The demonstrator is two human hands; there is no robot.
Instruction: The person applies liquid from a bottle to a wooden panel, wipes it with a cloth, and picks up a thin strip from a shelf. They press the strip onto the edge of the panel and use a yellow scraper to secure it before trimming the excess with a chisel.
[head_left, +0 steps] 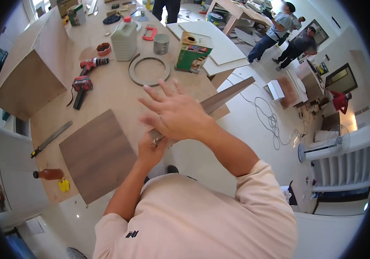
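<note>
A long, narrow brown wood-grain board is tilted across the front of the workbench, running up to the right. My left hand is closed around its lower left end, where a small metallic bit shows. Over the board, my right hand is spread with its fingers apart; whether its palm touches the board cannot be seen. A square brown wood-grain panel lies on the bench to the left of my hands. Just beyond my right hand lies a coil of edge strip.
The workbench holds a red drill, a white jug, a green can, a file, a brown bottle and a wooden box. Cables lie on the floor; several people stand farther off.
</note>
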